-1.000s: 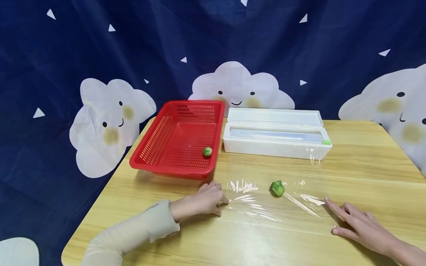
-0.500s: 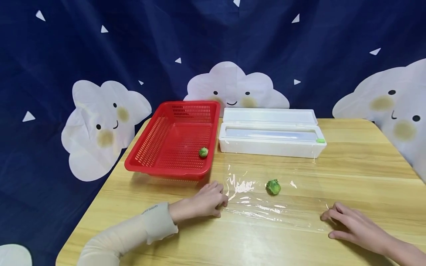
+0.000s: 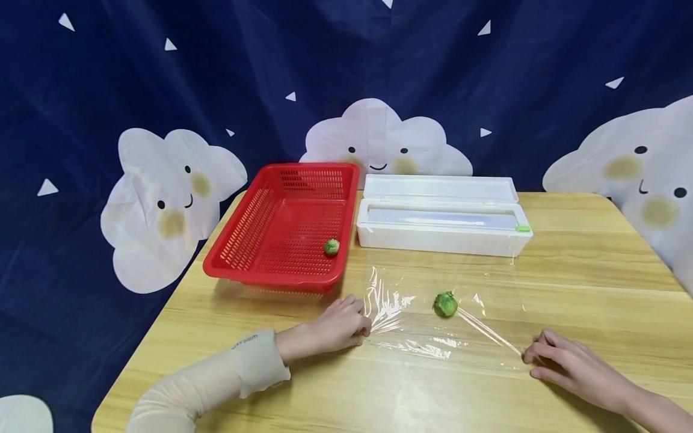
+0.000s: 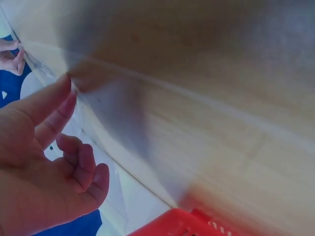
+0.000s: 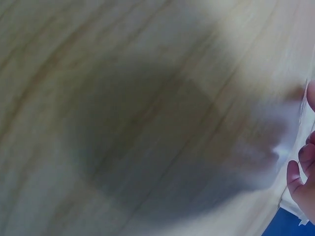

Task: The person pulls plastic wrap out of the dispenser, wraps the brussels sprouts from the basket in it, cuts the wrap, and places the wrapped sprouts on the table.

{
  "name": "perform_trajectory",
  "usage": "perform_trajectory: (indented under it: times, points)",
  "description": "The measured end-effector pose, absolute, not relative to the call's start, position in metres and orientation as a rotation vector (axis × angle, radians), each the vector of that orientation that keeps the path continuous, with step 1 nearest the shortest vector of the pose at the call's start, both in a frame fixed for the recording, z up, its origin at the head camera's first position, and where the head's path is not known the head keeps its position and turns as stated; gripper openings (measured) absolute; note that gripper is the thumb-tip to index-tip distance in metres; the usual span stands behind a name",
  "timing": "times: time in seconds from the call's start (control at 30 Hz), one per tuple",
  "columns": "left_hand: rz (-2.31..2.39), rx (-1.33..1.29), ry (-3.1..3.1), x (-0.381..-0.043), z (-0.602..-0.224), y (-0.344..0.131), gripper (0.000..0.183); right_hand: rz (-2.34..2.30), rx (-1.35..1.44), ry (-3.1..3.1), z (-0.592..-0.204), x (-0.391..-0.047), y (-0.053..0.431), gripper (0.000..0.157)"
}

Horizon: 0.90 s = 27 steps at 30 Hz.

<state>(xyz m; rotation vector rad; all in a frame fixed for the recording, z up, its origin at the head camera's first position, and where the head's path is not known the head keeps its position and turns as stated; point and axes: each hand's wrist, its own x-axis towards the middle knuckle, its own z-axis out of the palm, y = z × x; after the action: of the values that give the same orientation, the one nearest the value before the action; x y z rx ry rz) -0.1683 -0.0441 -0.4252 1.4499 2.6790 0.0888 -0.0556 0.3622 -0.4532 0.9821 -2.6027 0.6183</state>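
In the head view a clear sheet of plastic wrap (image 3: 397, 307) lies spread on the wooden table, glinting with creases. A green Brussels sprout (image 3: 446, 304) sits at about the sheet's middle. My left hand (image 3: 338, 325) pinches the near left corner of the wrap, and creases fan out from its fingertips. In the left wrist view, that hand's thumb and index finger (image 4: 54, 96) come together while the other fingers curl loosely. At the near right corner, my right hand (image 3: 574, 370) pinches the wrap; a straight crease runs from there to the sprout.
A red plastic basket (image 3: 281, 279) stands at the back left with a second Brussels sprout (image 3: 331, 247) in it. Beside it is a white wrap dispenser box (image 3: 444, 239), its lid raised, with a green slider (image 3: 523, 228) at the right end. A cloud-patterned blue curtain (image 3: 260, 60) hangs behind.
My right hand's extended index finger has drawn in toward the thumb at the wrap's corner. The wrap's creases have shifted, now tauter at both near corners. My left fingers have closed more.
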Motion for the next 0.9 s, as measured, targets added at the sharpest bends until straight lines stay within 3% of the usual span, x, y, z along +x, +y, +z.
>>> perform_trajectory:
  times: [0.33,0.63,0.9]
  points:
    - [0.140,1.547,2.739,-0.173,-0.428,-0.044,0.008,0.652,1.017,-2.545,-0.453,-0.063,0.360,0.027]
    - [0.344,1.496,2.813,-0.181,-0.421,-0.043,0.008,0.707,0.889,-2.626,-0.441,-0.070,0.364,0.045]
    - [0.461,1.368,2.853,-0.186,-0.422,-0.033,0.008,0.962,0.752,-2.719,-0.432,-0.077,0.370,0.028]
